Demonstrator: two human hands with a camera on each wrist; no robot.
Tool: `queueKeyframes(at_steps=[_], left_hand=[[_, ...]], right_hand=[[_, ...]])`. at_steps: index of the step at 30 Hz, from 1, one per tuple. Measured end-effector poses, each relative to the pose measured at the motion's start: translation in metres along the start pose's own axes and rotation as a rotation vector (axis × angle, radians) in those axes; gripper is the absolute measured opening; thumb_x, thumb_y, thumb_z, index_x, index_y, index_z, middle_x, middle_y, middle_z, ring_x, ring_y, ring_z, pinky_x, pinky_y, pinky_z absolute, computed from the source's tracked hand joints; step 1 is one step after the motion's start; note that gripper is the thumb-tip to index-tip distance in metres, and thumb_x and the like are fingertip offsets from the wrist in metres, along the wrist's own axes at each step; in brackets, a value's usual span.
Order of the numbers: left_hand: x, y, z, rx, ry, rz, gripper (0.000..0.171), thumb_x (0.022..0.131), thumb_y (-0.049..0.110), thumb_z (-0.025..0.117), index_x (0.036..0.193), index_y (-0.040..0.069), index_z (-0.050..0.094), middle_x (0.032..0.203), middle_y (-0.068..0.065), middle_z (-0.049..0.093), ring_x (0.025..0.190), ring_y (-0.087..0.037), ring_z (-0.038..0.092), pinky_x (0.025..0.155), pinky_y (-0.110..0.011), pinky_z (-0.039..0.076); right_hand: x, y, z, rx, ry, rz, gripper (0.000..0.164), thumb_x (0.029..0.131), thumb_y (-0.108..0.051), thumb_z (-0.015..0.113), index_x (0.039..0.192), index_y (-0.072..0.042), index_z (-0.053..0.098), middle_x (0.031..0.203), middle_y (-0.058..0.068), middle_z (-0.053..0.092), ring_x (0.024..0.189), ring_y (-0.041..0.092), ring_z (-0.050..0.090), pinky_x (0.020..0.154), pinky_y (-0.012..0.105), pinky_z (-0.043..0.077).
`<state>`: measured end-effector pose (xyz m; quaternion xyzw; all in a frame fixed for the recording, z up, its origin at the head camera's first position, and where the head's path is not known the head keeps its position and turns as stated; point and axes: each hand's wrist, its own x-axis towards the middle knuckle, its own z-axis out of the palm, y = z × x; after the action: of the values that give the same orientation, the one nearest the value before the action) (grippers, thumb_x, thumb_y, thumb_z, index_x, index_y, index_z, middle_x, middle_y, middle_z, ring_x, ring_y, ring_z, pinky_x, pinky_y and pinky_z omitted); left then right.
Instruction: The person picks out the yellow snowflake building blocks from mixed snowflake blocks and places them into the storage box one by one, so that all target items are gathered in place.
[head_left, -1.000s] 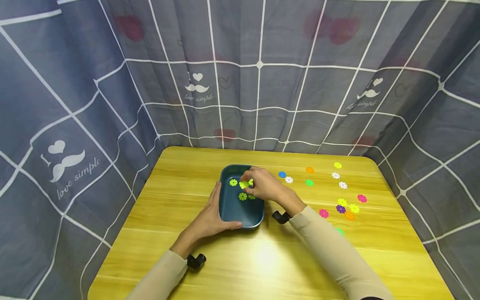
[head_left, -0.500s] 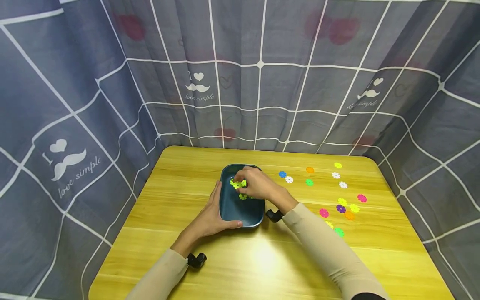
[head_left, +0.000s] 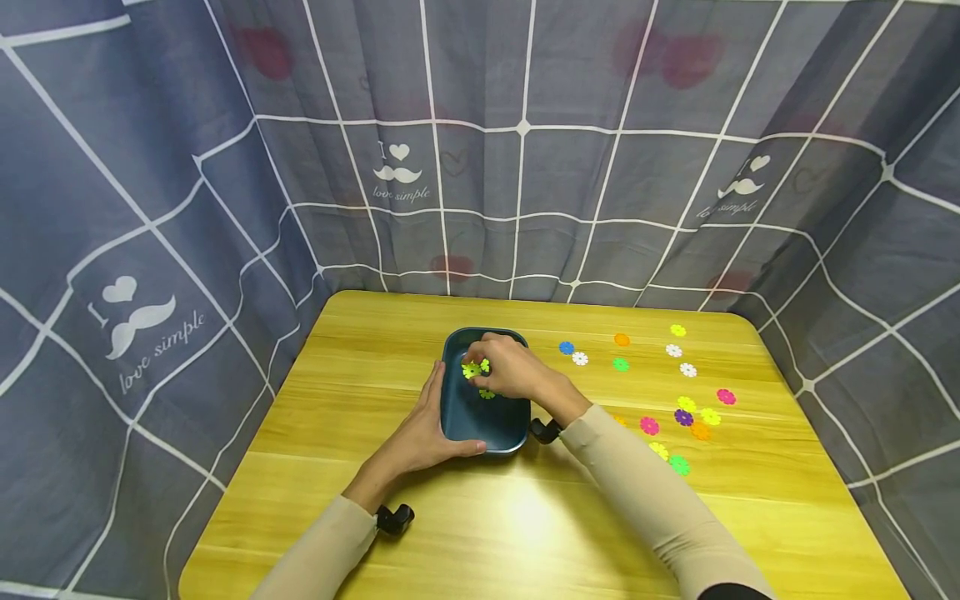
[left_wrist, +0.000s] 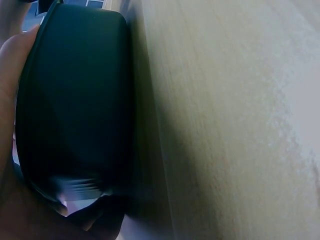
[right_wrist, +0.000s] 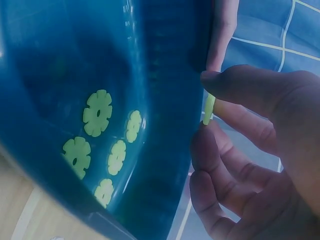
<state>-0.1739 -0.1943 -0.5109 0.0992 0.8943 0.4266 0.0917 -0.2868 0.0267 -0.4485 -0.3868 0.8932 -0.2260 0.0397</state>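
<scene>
A dark blue-green plastic tray (head_left: 487, 429) stands on the wooden table. My left hand (head_left: 420, 437) holds its near left corner, fingers along the left side and thumb over the near rim. In the left wrist view the tray's outer wall (left_wrist: 80, 100) fills much of the frame. Over the tray's far part, my right hand (head_left: 513, 367) pinches a yellow-green notched flower disc (right_wrist: 208, 110) between thumb and fingertips, seen edge-on in the right wrist view. Several similar yellow-green flower discs (right_wrist: 97, 113) lie inside on the tray's floor, partly hidden by the right hand in the head view.
Loose flower discs in blue (head_left: 566, 347), orange (head_left: 622, 340), green (head_left: 678, 465), pink (head_left: 649, 426), purple (head_left: 683, 417), white and yellow lie scattered on the table (head_left: 352, 367) right of the tray. A grey checked curtain (head_left: 480, 183) hangs behind and at both sides.
My right hand has moved left over the tray with the flower disc pinched in it, and has barely shifted over the last half second. The left hand and tray have stayed put.
</scene>
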Motion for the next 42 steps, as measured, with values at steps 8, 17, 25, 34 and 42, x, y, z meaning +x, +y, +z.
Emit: queueKeyframes(at_steps=[8, 17, 25, 34, 42], left_hand=[[-0.001, 0.0, 0.0, -0.005, -0.005, -0.004, 0.157, 0.087, 0.062, 0.099, 0.187, 0.028, -0.017, 0.199, -0.003, -0.013, 0.181, -0.05, 0.021, 0.137, -0.078, 0.036], [-0.001, 0.001, 0.001, -0.004, -0.001, -0.01, 0.157, 0.087, 0.063, 0.099, 0.188, 0.027, -0.016, 0.199, -0.002, -0.014, 0.181, -0.051, 0.023, 0.136, -0.079, 0.037], [0.0, 0.001, 0.001, -0.009, 0.001, -0.023, 0.158, 0.086, 0.065, 0.1, 0.188, 0.027, -0.015, 0.199, -0.001, -0.013, 0.181, -0.05, 0.023, 0.137, -0.077, 0.036], [-0.001, 0.002, 0.001, -0.01, 0.0, -0.031, 0.157, 0.086, 0.063, 0.1, 0.188, 0.026, -0.014, 0.199, 0.0, -0.013, 0.181, -0.049, 0.022, 0.137, -0.077, 0.036], [-0.001, 0.003, 0.002, -0.006, 0.013, -0.027, 0.158, 0.085, 0.063, 0.101, 0.188, 0.028, -0.014, 0.199, -0.001, -0.01, 0.181, -0.048, 0.022, 0.138, -0.076, 0.037]], right_hand=[[0.003, 0.002, 0.004, 0.021, -0.006, 0.002, 0.038, 0.103, -0.023, 0.093, 0.137, -0.008, 0.085, 0.123, 0.014, 0.08, 0.115, 0.035, 0.078, 0.1, 0.049, 0.068], [0.0, 0.003, 0.003, 0.033, -0.019, -0.003, 0.039, 0.103, -0.022, 0.093, 0.137, -0.005, 0.085, 0.126, 0.017, 0.081, 0.118, 0.039, 0.078, 0.099, 0.05, 0.068], [-0.007, 0.004, -0.003, 0.026, -0.003, -0.002, 0.035, 0.103, -0.02, 0.092, 0.134, -0.006, 0.085, 0.126, 0.019, 0.081, 0.115, 0.038, 0.078, 0.099, 0.048, 0.068], [-0.022, 0.006, -0.011, -0.002, 0.027, -0.011, 0.034, 0.101, -0.02, 0.094, 0.131, -0.007, 0.087, 0.121, 0.016, 0.082, 0.104, 0.029, 0.075, 0.091, 0.042, 0.067], [-0.044, 0.011, -0.02, -0.011, 0.072, 0.013, 0.031, 0.102, -0.02, 0.093, 0.13, -0.008, 0.087, 0.118, 0.013, 0.081, 0.085, 0.015, 0.068, 0.08, 0.031, 0.062]])
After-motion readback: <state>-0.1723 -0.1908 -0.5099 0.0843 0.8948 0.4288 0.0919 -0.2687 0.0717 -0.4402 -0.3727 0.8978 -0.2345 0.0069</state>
